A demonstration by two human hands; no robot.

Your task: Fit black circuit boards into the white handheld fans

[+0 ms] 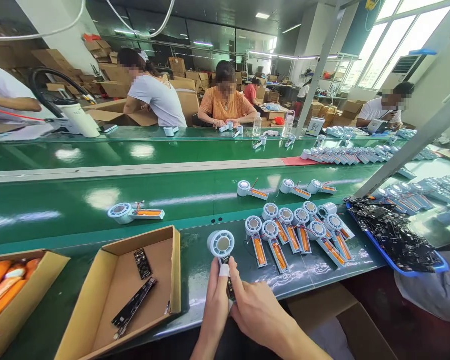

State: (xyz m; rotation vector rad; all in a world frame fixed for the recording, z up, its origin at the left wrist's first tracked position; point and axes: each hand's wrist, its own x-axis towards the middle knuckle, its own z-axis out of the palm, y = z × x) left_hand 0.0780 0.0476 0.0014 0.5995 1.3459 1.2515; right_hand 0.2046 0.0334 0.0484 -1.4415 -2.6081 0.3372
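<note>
Both hands hold one small fan unit [222, 248] over the table's [195, 270] near edge: the left hand [216, 300] and right hand [257, 310] pinch its dark handle, beside a cardboard box [108, 300].

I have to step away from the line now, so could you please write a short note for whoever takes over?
Left hand and right hand together hold one fan unit at the table's near edge, a black board strip between the fingers.
Done: a row of assembled fans lies to the right; more sit on the green belt.
Left: black boards wait in the cardboard tray and the blue tray.
</note>
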